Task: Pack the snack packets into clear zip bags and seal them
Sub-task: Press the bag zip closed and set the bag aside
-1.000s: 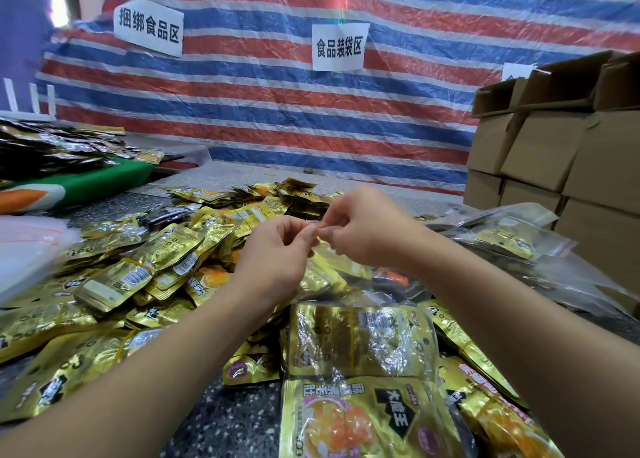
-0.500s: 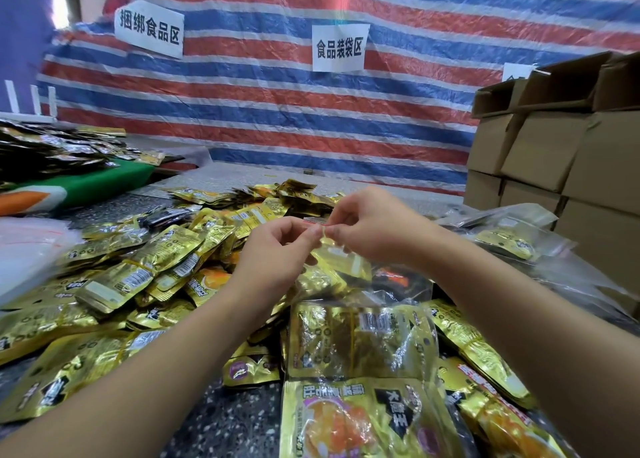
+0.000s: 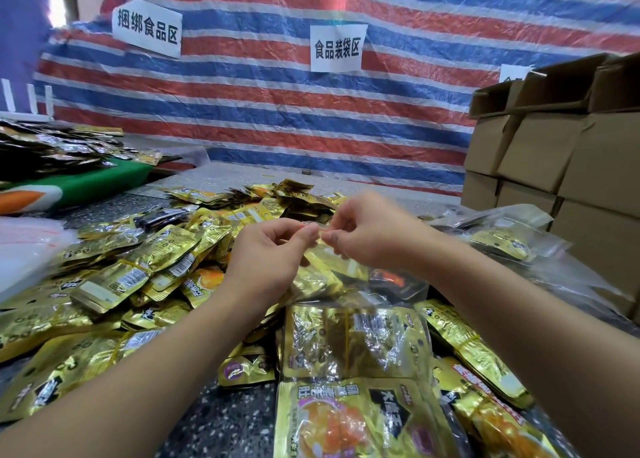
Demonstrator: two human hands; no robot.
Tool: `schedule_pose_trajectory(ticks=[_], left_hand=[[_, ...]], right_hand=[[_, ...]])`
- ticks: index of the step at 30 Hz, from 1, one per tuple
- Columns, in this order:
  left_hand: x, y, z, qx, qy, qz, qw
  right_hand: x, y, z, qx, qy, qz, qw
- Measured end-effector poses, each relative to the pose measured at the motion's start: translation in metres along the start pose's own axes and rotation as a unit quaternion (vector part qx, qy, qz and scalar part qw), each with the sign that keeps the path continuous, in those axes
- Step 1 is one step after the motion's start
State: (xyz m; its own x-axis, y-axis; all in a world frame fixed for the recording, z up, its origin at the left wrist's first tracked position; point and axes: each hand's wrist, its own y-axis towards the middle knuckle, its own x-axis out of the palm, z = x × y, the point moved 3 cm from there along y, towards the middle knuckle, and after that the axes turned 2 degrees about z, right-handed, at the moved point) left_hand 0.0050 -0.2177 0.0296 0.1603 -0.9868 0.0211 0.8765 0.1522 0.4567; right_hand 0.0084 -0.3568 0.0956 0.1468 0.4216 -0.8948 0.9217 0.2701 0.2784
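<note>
Striped red, white and blue tarpaulin hangs crinkled behind the bench, with two white paper signs of Chinese characters stuck on it. Speckled dark stone shows at the bench's near part. Right of the bench, plain brown cardboard boxes stand stacked, the top ones with flaps open. Across the bench spreads a loose heap of shiny gold foil snack packets, flat, crumpled and overlapping. Beyond the heap to the left, a green tray carries more dark and gold packets. Filled clear bags lie between the heap and the boxes.

Above the heap's middle, the left hand and right hand meet, thumbs and forefingers pinching the top edge of a clear zip bag. It hangs down to the bench, glossy and wrinkled, with gold packets inside.
</note>
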Motion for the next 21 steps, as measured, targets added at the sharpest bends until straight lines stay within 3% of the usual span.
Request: schedule_pose_trajectory(ticks=[9,21], left_hand=[[0.001,-0.002,0.002,0.011,0.000,0.023,1.000],[-0.001,-0.002,0.005,0.028,0.014,0.038,0.999]], right_hand=[[-0.007,-0.014,0.015,-0.013,-0.007,0.013,1.000],[-0.030,-0.044,0.075,0.031,-0.041,0.045,0.998]])
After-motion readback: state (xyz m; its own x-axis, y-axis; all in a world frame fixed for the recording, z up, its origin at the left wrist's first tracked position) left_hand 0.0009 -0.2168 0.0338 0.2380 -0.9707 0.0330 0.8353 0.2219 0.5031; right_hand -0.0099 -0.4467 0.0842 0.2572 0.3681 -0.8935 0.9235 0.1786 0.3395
